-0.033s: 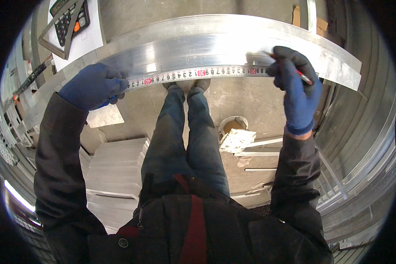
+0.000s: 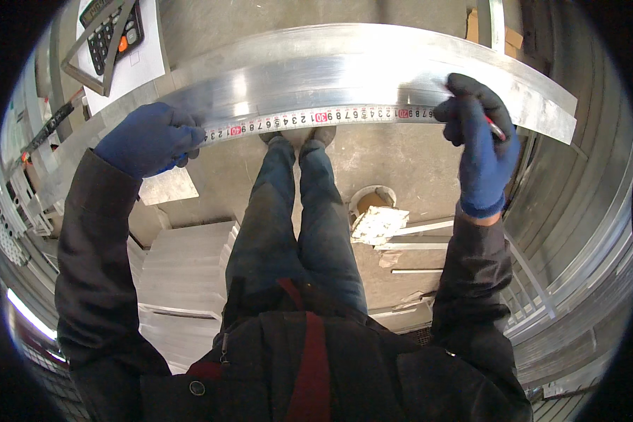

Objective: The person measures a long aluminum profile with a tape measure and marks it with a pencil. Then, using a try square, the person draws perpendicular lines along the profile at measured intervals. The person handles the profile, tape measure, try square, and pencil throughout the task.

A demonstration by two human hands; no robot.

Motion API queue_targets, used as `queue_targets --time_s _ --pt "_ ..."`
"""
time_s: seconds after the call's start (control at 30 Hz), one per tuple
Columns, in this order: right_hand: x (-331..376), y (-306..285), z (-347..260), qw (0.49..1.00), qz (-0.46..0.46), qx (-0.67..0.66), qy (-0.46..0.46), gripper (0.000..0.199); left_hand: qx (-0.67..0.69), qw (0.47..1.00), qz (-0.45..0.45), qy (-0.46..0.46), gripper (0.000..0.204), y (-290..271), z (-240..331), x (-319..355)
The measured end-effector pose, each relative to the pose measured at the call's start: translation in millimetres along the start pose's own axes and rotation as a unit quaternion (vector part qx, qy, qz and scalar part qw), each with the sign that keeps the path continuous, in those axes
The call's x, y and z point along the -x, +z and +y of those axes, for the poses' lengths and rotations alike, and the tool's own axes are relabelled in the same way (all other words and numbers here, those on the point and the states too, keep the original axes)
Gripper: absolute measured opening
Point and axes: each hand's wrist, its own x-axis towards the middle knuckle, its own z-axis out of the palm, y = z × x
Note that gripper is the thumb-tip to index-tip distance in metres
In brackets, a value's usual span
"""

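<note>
A shiny metal profile [image 2: 295,77] stretches across in front of me, and a white tape measure [image 2: 299,119] with black and red markings lies stretched along its near edge. My left hand [image 2: 148,139], in a blue glove with dark fingertips, is closed on the tape at the left. My right hand [image 2: 482,137], gloved the same way, is closed around a thin red pen [image 2: 496,129] above the profile, near the right part of the tape. The pen's tip points up and left. Fingers of the right hand hide part of the tape there.
A calculator [image 2: 112,39] lies on white paper [image 2: 145,62] at the far left, with a metal set square [image 2: 84,76] over it. A black-and-red tool [image 2: 48,130] is at the left. Below are stacked pale metal pieces [image 2: 183,264], a bucket [image 2: 362,197] and metal strips [image 2: 418,246].
My right hand with the pen has shifted slightly to the right, along the profile. The left hand and the tape look the same.
</note>
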Motion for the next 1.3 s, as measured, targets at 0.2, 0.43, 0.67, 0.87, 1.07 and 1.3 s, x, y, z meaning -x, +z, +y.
queue_targets --time_s 0.2,0.43,0.67,0.87,1.07,1.3 --pt "35.6 -45.7 8.4 0.986 0.157 0.046 -0.042 0.034 0.009 0.998 0.036 0.058 0.028 12.2 2.0 17.9" --pt "98.4 -99.7 54.8 0.927 0.364 0.087 0.033 0.035 -0.04 0.992 -0.02 0.119 0.029 46.4 -15.5 63.9" --pt "150.5 -86.4 47.9 0.945 0.263 -0.016 0.193 0.037 -0.047 0.984 -0.023 0.169 0.031 107.5 -35.3 72.8" --pt "184.5 -0.3 26.9 0.978 0.059 -0.076 0.186 0.027 0.051 0.99 -0.059 0.117 0.054 181.7 -7.8 67.5" --pt "219.1 35.6 16.2 0.913 0.004 -0.256 0.318 0.032 0.231 0.953 0.05 0.189 0.052 255.0 56.3 61.5" --pt "226.6 45.4 2.9 0.927 0.091 -0.294 0.216 0.06 0.094 0.905 0.08 0.407 0.06 244.0 169.5 78.9"
